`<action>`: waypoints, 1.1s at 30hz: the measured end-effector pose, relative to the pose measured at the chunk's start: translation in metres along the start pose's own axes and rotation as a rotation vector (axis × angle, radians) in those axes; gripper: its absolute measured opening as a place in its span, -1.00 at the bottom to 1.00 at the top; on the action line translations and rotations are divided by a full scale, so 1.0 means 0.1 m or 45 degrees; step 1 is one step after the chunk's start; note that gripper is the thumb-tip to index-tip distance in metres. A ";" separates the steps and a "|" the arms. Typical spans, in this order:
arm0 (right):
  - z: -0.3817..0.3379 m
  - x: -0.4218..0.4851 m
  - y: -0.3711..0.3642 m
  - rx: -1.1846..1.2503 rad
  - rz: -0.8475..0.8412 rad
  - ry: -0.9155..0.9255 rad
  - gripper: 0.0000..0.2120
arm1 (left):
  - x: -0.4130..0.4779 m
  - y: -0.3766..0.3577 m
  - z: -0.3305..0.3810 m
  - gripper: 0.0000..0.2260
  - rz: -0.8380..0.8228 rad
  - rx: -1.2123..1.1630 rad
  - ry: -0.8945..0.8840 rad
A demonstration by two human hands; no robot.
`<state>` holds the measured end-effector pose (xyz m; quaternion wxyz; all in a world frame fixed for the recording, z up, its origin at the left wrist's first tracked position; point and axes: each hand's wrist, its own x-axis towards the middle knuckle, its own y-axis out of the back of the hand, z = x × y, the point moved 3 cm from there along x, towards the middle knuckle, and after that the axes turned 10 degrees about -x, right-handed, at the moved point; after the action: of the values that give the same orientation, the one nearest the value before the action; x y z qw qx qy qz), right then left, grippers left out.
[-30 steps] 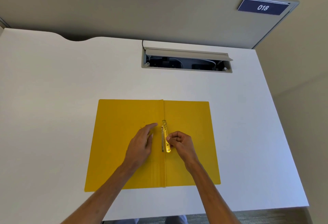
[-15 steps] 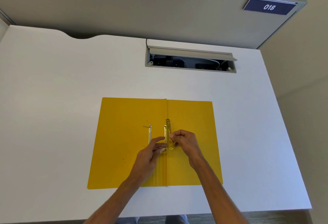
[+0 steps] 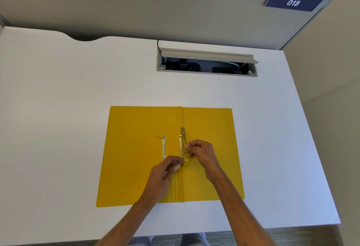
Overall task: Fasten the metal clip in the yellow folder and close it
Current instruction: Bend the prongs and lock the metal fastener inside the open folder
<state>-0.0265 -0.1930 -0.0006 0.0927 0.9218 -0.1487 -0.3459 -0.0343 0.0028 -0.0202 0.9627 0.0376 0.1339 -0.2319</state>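
The yellow folder [image 3: 136, 167] lies open and flat on the white desk. A brass metal clip strip [image 3: 183, 142] stands along the spine fold, next to a second upright prong [image 3: 180, 146]. My right hand [image 3: 202, 154] pinches the clip strip near its lower end. My left hand [image 3: 165, 171] pinches the bottom of the prong at the spine. A loose brass compressor bar [image 3: 164, 147] lies flat on the left leaf, untouched.
The white desk [image 3: 68, 128] ends just below the folder. An open cable tray [image 3: 206, 64] with wires is set in the desk behind it. A grey partition [image 3: 155, 8] with a "018" sign [image 3: 293, 2] backs the desk.
My left hand slid off the left leaf down to the spine, which uncovered the loose bar. My right hand kept its hold on the clip strip.
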 end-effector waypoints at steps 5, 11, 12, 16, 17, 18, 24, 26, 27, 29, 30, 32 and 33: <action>0.01 0.00 -0.01 0.006 -0.008 -0.011 -0.88 | 0.03 0.00 0.02 -0.80 -0.013 0.083 -0.038; -0.02 0.00 -0.01 0.014 -0.005 -0.031 -0.93 | 0.05 0.03 -0.01 -0.82 0.016 0.316 -0.178; -0.03 -0.01 -0.02 0.015 -0.005 -0.036 -0.93 | 0.06 0.03 0.00 -0.81 0.054 0.335 -0.182; -0.04 0.01 -0.02 0.021 -0.007 -0.054 -0.91 | 0.14 0.02 0.03 -0.78 0.127 0.353 -0.131; -0.05 0.01 -0.02 0.022 -0.010 -0.055 -0.91 | 0.15 0.02 0.04 -0.76 0.129 0.353 -0.121; -0.05 0.00 -0.02 0.023 -0.012 -0.056 -0.91 | 0.16 0.02 0.05 -0.76 0.132 0.356 -0.118; -0.06 0.01 -0.02 0.046 -0.011 -0.069 -0.92 | 0.26 -0.03 0.06 -0.85 0.055 0.516 -0.127; -0.06 0.00 -0.02 0.052 -0.013 -0.072 -0.93 | 0.28 -0.07 0.10 -0.86 -0.012 0.638 -0.178; -0.07 0.00 -0.02 0.051 -0.015 -0.072 -0.93 | 0.29 -0.09 0.13 -0.86 -0.043 0.691 -0.193; -0.06 0.00 -0.03 0.054 -0.014 -0.066 -0.93 | 0.31 -0.13 0.17 -0.85 -0.083 0.773 -0.209; -0.06 -0.01 -0.02 0.055 -0.013 -0.063 -0.93 | 0.31 -0.14 0.18 -0.84 -0.085 0.793 -0.213; -0.07 -0.01 -0.02 0.052 -0.013 -0.062 -0.94 | 0.32 -0.15 0.19 -0.84 -0.067 0.800 -0.214; -0.07 -0.01 -0.02 0.051 -0.014 -0.062 -0.94 | 0.32 -0.15 0.19 -0.85 -0.058 0.796 -0.211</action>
<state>-0.0218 -0.1900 0.0045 0.0687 0.9155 -0.1526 -0.3658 -0.0095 -0.0269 -0.0108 0.9068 0.3096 -0.0218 -0.2854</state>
